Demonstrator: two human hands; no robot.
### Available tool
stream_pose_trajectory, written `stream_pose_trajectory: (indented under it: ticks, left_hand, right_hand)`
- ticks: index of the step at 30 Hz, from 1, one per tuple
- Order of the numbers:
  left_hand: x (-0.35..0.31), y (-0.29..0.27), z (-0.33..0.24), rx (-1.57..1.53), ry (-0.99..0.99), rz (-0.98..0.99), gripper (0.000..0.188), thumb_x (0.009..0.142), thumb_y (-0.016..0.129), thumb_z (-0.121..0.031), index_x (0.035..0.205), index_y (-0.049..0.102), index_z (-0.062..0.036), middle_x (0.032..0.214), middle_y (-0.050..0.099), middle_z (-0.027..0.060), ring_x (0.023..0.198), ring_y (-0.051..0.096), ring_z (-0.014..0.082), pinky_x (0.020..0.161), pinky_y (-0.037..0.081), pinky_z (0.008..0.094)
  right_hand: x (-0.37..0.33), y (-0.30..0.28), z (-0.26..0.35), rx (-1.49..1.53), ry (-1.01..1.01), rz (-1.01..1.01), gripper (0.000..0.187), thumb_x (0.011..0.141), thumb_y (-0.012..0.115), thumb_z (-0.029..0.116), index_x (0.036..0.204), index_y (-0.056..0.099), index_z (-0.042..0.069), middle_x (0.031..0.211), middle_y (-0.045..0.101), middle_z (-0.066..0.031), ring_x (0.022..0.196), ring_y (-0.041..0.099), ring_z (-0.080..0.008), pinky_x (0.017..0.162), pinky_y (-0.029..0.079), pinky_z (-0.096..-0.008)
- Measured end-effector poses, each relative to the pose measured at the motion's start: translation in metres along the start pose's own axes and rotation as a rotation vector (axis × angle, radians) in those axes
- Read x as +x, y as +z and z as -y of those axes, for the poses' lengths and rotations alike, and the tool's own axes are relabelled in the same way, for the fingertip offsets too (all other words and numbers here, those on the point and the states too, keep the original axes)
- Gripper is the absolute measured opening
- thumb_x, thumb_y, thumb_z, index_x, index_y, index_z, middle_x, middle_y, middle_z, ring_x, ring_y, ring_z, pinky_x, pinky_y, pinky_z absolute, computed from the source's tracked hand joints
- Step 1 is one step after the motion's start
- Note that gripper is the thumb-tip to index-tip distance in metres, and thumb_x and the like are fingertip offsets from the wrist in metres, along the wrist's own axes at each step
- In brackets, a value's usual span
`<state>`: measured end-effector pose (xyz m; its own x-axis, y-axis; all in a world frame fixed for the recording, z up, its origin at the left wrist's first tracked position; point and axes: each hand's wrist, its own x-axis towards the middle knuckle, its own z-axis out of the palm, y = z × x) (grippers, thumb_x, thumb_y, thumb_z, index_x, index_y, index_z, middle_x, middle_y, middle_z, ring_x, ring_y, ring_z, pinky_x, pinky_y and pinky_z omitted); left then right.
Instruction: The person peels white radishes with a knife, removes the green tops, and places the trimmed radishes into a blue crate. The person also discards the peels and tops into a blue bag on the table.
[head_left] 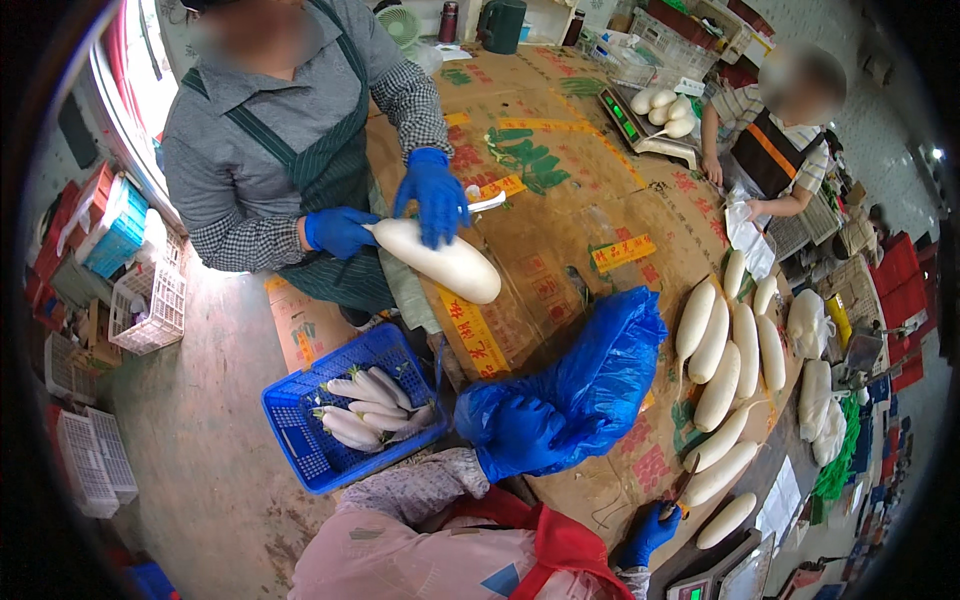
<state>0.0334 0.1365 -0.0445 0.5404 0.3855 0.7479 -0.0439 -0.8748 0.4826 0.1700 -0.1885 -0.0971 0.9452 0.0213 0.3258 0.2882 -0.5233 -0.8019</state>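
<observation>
My left hand, in a blue glove, is closed on a crumpled blue plastic bag above the cardboard-covered table. Whether anything is inside the bag cannot be seen. At the lower right, my right hand, also gloved in blue, grips a knife by its handle, the thin dark blade pointing away from me. Just beyond the knife lies a white radish, one of several laid side by side on the table. A shorter radish rests to the right of that hand.
Across the table, a blue-gloved co-worker holds a large radish beside a white-bladed knife. A blue basket of radishes stands at left. Another person is near a scale bearing radishes. A second scale sits at lower right.
</observation>
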Motion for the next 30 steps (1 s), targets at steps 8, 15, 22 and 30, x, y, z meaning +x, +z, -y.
stream_pose_trajectory:
  ticks: [8, 15, 22, 30]
  left_hand:
    - [0.007, -0.003, 0.001, 0.024, 0.017, -0.021, 0.039, 0.069, 0.077, -0.035, 0.055, 0.046, -0.0172, 0.054, 0.042, 0.0035, 0.049, 0.044, 0.0232, 0.046, 0.030, 0.0385]
    - [0.015, -0.006, 0.000, 0.046, 0.016, -0.008, 0.043, 0.070, 0.078, -0.038, 0.053, 0.044, -0.0175, 0.052, 0.040, 0.0019, 0.048, 0.043, 0.0214, 0.047, 0.030, 0.0374]
    - [0.012, -0.004, 0.001, 0.064, 0.009, -0.033, 0.045, 0.069, 0.077, -0.041, 0.053, 0.042, -0.0183, 0.053, 0.040, 0.0018, 0.048, 0.044, 0.0212, 0.047, 0.030, 0.0369]
    - [0.008, -0.003, 0.006, 0.034, 0.020, 0.008, 0.043, 0.068, 0.076, -0.041, 0.055, 0.044, -0.0167, 0.057, 0.043, 0.0034, 0.053, 0.046, 0.0233, 0.049, 0.032, 0.0384]
  right_hand:
    - [-0.001, 0.002, -0.013, 0.081, 0.110, 0.013, 0.017, 0.092, 0.054, 0.009, 0.076, 0.047, 0.007, 0.072, 0.043, 0.0024, 0.067, 0.041, -0.0096, 0.062, 0.038, -0.0246]
    - [-0.002, 0.008, -0.016, 0.081, 0.094, -0.030, 0.013, 0.092, 0.054, 0.009, 0.080, 0.051, 0.005, 0.075, 0.046, 0.0016, 0.069, 0.044, -0.0106, 0.063, 0.039, -0.0251]
    - [-0.002, 0.006, -0.013, -0.075, 0.033, -0.033, 0.014, 0.094, 0.053, 0.009, 0.081, 0.051, 0.005, 0.076, 0.046, 0.0014, 0.069, 0.044, -0.0106, 0.064, 0.039, -0.0245]
    - [-0.003, 0.006, -0.017, -0.065, 0.040, -0.025, 0.017, 0.095, 0.053, 0.012, 0.080, 0.052, 0.003, 0.078, 0.046, -0.0003, 0.071, 0.044, -0.0118, 0.068, 0.040, -0.0264]
